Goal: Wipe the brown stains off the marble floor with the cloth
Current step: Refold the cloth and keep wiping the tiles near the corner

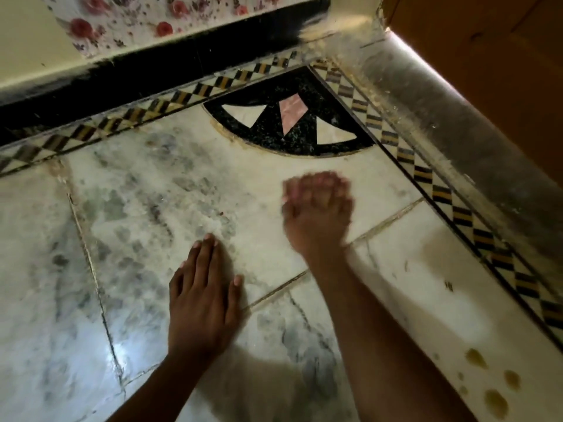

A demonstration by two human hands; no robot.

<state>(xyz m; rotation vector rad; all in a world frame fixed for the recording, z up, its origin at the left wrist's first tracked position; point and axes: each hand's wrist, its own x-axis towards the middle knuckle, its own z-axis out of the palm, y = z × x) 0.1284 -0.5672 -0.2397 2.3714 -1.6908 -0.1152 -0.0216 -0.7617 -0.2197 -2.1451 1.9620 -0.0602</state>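
Observation:
My left hand (204, 296) lies flat on the white marble floor (137, 208), fingers straight and together. Further out, above the floor, my right hand (316, 205) is motion-blurred with fingers spread and nothing visible in it. Several brown stains (493, 388) sit on the marble at the bottom right, to the right of my right forearm. A fainter brown smear (438, 251) lies further up that tile. No cloth shows in the view.
A black fan-shaped inlay (292, 129) with white and pink wedges fills the corner. A checkered border strip (426, 175) runs along both walls. A black skirting (152, 68) and a floral cloth (146, 19) lie at the back; a brown wooden panel (502, 71) stands at right.

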